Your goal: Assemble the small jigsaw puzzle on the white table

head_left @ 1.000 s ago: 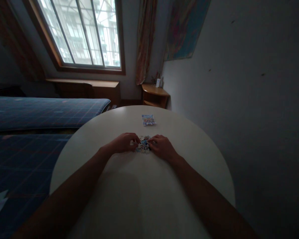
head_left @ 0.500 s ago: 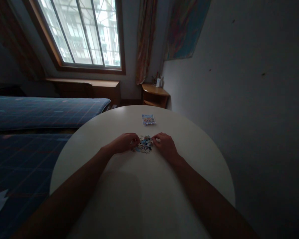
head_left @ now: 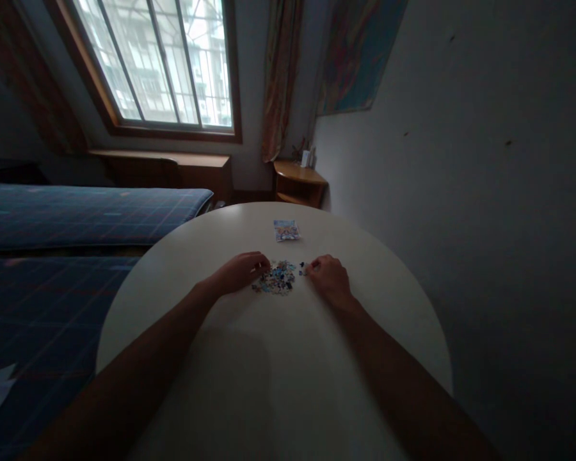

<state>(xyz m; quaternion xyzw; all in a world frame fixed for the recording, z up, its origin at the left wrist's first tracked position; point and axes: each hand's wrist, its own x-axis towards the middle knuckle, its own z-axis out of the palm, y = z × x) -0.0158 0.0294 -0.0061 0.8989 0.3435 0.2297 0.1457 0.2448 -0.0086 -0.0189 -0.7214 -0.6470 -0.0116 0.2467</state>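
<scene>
The right hand bunches its fingers, the left hand curls narrowly; whether either holds anything, I cannot tell. The pile lies mid-frame; loose pieces now sit right of it, apparently separated out.

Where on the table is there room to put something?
Bare table lies between the forearms, and right of the right hand, toward the rim. The middle's crowded: puzzle pieces between that hand and the left hand, a colourful packet beyond.
</scene>
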